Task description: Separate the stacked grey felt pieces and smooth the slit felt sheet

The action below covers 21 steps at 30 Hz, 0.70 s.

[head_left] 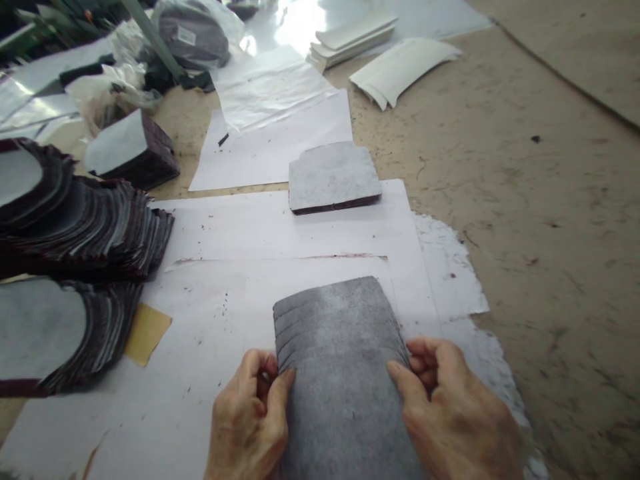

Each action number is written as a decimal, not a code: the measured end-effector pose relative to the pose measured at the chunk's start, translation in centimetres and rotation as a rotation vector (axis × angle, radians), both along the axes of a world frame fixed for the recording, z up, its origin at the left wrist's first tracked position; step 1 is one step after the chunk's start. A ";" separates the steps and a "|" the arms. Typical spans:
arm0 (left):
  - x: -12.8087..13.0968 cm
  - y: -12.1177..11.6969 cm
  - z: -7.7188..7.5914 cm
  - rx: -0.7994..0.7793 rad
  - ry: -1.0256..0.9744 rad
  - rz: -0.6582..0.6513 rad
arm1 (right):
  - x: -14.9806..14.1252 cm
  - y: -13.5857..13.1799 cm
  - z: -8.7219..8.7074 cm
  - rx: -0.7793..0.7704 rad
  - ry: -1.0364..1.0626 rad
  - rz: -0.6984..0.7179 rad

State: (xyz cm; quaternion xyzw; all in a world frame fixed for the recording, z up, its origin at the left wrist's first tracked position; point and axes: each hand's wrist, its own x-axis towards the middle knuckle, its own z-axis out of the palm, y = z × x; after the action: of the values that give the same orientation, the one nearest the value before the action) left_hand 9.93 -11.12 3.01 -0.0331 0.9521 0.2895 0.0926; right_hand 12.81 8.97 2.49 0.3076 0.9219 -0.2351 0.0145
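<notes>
Between my two hands lies a fanned stack of grey fabric pieces [345, 387], its layers stepped back toward the far end. My left hand [255, 413] pinches the left edge, thumb on top and fingers curled beside it. On the opposite edge, my right hand [445, 400] grips in the same way, with its thumb at the rim. The near end of the stack runs out of view at the bottom. Beyond it, a smaller stack of pale grey pieces [335, 177] with a dark edge rests on white paper [240, 227].
Tall piles of dark curved pieces [85, 227] stand at the left, near a yellow scrap [149, 333]. Farther back are a block-like stack [130, 150], plastic-wrapped dark material [193, 33] and curved white sheets [400, 70]. A brown table surface [540, 220] extends to the right.
</notes>
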 end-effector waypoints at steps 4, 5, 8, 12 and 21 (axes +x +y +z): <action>-2.0 0.4 0.4 -0.003 0.087 0.006 | -1.2 -0.5 0.7 -0.052 0.043 -0.049; -2.8 0.6 0.3 -0.011 0.111 0.008 | -1.8 -0.6 0.8 -0.050 0.070 -0.064; -5.8 1.0 0.0 -0.013 0.137 0.000 | -4.0 -0.9 0.6 -0.027 0.119 -0.079; -8.3 0.9 -0.7 0.021 0.076 -0.049 | -5.2 -0.8 -0.3 0.059 0.126 -0.027; -6.8 -0.4 -1.2 -0.086 0.557 -0.393 | -4.2 -0.3 0.5 0.344 0.506 0.488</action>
State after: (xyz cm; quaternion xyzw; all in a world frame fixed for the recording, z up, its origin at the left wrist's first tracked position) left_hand 3.16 -11.56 1.81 0.2273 0.9403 0.2238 -0.1187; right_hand 8.62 8.64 2.97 0.0095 0.9683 -0.1354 -0.2095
